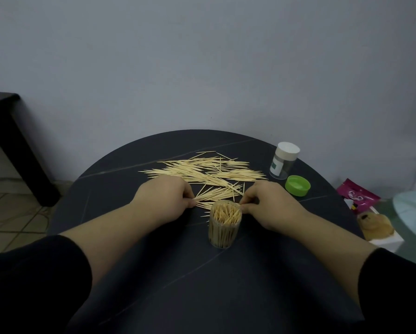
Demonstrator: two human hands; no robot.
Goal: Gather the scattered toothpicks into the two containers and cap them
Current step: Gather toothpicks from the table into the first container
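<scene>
Many wooden toothpicks [209, 171] lie scattered across the far half of a dark round table [178, 273]. An open clear container [224, 224], nearly full of toothpicks, stands upright in front of them. My left hand [164, 197] pinches one end of a small bundle of toothpicks [216, 194] lying on the table. My right hand [267, 204] pinches the bundle's other end just behind the container's rim. A second clear container [283, 161] with a white cap stands at the far right. A loose green cap [297, 185] lies next to it.
Off the table's right edge sit a pink packet [357, 197], a small brown toy on a white box [375, 226] and a pale round object [413, 213]. A dark piece of furniture [7, 131] stands at the left by the grey wall.
</scene>
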